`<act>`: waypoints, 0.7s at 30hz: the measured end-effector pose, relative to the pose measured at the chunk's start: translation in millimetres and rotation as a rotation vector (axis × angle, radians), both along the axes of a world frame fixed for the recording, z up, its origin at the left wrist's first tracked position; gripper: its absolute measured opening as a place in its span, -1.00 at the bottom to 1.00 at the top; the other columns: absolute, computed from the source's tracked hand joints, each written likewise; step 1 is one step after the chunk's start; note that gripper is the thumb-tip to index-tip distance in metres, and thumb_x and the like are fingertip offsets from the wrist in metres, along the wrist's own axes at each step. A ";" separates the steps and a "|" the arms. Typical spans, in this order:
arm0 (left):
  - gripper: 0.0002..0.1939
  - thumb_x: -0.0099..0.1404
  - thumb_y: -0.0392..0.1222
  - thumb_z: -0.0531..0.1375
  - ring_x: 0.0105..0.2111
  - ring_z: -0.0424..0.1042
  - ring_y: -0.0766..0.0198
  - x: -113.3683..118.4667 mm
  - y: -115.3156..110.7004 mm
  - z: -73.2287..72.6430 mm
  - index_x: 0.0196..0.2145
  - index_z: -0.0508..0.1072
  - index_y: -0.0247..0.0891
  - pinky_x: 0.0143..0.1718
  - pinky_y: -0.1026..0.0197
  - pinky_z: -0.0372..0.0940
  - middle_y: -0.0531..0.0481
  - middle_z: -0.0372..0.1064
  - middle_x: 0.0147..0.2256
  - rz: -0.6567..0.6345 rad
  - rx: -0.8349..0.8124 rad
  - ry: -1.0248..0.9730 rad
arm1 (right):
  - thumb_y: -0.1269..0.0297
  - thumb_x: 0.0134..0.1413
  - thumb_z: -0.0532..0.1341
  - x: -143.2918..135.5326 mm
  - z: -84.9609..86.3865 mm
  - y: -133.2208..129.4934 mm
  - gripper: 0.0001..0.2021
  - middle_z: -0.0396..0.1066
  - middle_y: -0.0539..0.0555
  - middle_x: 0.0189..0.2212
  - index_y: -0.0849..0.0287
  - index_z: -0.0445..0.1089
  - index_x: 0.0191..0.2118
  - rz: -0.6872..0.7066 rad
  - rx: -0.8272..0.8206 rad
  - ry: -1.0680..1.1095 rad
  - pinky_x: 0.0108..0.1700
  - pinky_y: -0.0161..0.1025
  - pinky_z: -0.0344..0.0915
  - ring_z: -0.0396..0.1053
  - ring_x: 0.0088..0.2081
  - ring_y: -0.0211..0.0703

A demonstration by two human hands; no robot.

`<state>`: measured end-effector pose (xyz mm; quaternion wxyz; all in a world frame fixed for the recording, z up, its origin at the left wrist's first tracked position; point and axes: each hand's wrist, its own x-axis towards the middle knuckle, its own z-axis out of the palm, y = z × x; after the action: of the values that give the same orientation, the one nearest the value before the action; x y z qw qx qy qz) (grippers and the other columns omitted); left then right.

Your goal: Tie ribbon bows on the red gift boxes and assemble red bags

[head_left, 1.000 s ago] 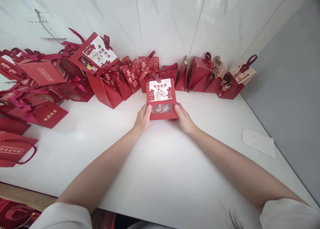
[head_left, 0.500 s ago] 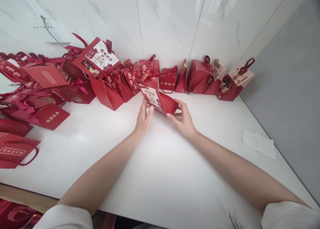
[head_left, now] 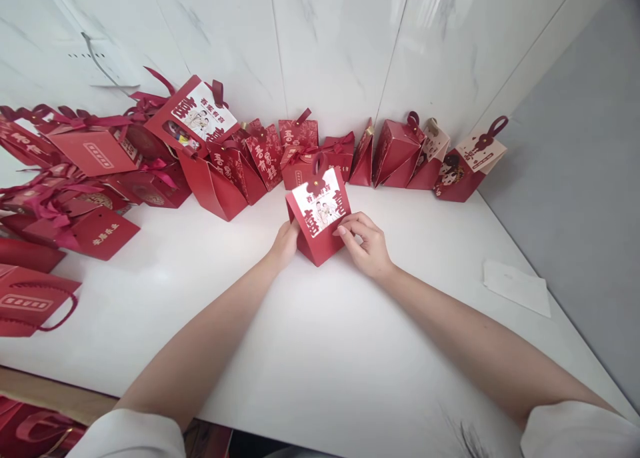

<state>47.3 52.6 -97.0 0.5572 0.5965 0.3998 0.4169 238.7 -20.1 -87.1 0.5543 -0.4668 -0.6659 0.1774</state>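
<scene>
A red gift box (head_left: 324, 246) with a white printed panel and a dark red loop handle is between my hands, its printed face toward me. My left hand (head_left: 285, 245) grips its left side, the fingertips hidden behind the box. At the right edge, my right hand (head_left: 367, 243) has thumb and forefinger pinched together against the box, the other fingers curled. Just behind it stands a small red box with a ribbon bow (head_left: 338, 153). Whether the held box rests on the table is hard to make out.
More red gift boxes line the wall, among them a red-and-cream box (head_left: 470, 161) at the right end. Ribboned boxes pile up on the left, with a rope-handled red box (head_left: 35, 301) in front. A white paper (head_left: 517, 287) lies on the white table (head_left: 320, 365) near the grey partition.
The gift box has turned from tilted sideways to upright, its printed panel now facing me, and has come slightly nearer. My right hand's fingers have drawn together at its edge.
</scene>
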 end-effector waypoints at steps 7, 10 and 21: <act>-0.59 0.24 0.13 0.16 -0.23 0.53 0.04 -2.4 7.6 4.2 -0.13 0.51 -0.22 -0.29 0.11 0.40 -0.03 0.56 -0.17 0.124 -0.141 -0.156 | 0.00 0.19 0.19 2.8 -6.8 8.1 -0.53 0.15 0.18 0.22 0.00 0.18 0.16 -0.125 -0.035 0.159 0.02 -0.02 0.36 0.29 0.09 0.01; -0.57 0.22 0.09 0.20 -0.10 0.51 0.04 -1.7 6.3 6.7 -0.04 0.48 -0.20 -0.14 0.08 0.41 -0.04 0.52 -0.05 0.061 -0.113 -0.221 | -0.10 0.23 0.10 5.3 -9.5 11.7 -0.40 0.10 0.16 0.30 -0.02 0.04 0.29 0.022 -0.300 0.234 0.16 0.03 0.28 0.22 0.21 0.03; -0.49 0.30 0.23 0.10 -0.06 0.50 -0.02 2.0 -8.0 21.2 -0.02 0.50 -0.19 0.00 -0.03 0.37 -0.09 0.54 -0.08 -0.088 -0.184 -0.165 | -0.09 0.26 0.05 8.9 -6.5 5.1 -0.55 0.37 0.13 0.12 0.05 0.25 0.13 0.126 -0.302 0.262 0.15 0.04 0.28 0.34 0.11 0.09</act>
<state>49.3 44.6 -75.7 0.6582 0.5236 0.3628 0.4013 247.5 -15.0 -93.6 0.5475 -0.4750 -0.5819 0.3688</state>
